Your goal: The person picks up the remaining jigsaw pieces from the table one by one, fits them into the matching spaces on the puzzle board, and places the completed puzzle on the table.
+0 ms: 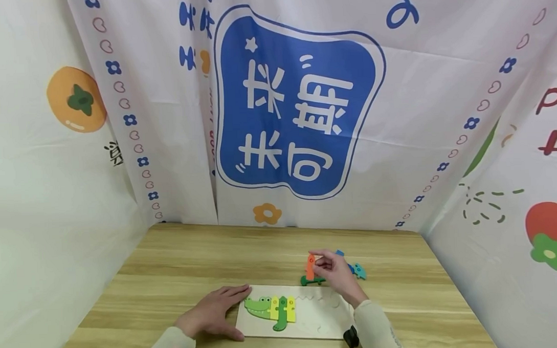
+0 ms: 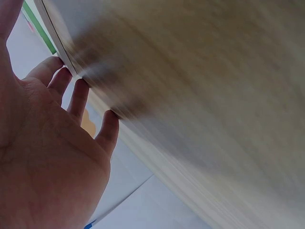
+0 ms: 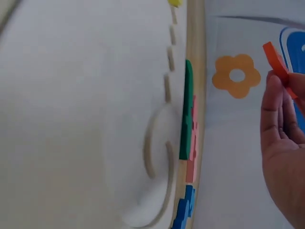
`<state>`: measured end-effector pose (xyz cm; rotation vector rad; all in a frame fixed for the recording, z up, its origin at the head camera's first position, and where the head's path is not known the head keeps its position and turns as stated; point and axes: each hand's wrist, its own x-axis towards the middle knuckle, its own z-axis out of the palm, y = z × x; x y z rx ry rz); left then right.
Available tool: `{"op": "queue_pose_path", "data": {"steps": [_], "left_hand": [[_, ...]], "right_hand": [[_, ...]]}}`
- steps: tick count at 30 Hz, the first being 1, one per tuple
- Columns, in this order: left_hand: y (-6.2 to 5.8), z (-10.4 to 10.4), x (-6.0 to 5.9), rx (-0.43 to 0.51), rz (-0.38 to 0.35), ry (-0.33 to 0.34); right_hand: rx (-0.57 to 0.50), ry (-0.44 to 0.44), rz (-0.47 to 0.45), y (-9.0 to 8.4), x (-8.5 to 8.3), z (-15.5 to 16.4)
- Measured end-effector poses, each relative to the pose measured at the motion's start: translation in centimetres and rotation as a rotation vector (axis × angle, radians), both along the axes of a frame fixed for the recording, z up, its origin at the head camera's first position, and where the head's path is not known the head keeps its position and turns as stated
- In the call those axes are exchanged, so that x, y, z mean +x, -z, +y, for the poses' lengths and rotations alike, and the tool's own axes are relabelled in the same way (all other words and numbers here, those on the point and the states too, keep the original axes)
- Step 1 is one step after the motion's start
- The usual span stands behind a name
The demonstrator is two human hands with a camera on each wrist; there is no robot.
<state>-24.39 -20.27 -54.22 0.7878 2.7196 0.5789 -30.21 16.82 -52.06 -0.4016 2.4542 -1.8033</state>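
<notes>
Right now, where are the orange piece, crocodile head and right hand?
Orange piece point(image 1: 310, 269): head view, its flat face.
Crocodile head point(image 1: 258, 306): head view, its middle.
Right hand point(image 1: 337, 272): head view, its back.

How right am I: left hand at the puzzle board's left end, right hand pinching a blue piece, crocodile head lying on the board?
One slip: the right hand is pinching an orange piece, not a blue one, as the head and right wrist views show. The left hand is at the puzzle board's left end, and the crocodile head lies on the board.

Wood-grained tabletop point(image 1: 194, 259), smooth pale board point(image 1: 316, 321), matt orange piece point(image 1: 310, 269), creased cloth backdrop point(image 1: 299, 106).
</notes>
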Motion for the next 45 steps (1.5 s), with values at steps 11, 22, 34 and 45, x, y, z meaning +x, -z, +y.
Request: {"op": "queue_pose_path", "data": {"steps": [11,22,34,45], "left_hand": [[-0.1,0.1,0.0,0.000,-0.009,0.001],[-0.3,0.0,0.0,0.003,0.011,0.006],[-0.3,0.0,0.0,0.005,-0.009,0.009],[-0.4,0.1,0.1,0.002,-0.012,0.005]], "right_hand": [[0.149,-0.142,-0.088,2.0,2.5,-1.5],[0.197,-0.183,-0.143,2.4,3.7,-2.4],[0.209,-0.145,-0.160,3.2,3.9,-2.5],[0.275,-0.134,-0.088,3.2,3.9,-2.6]]}}
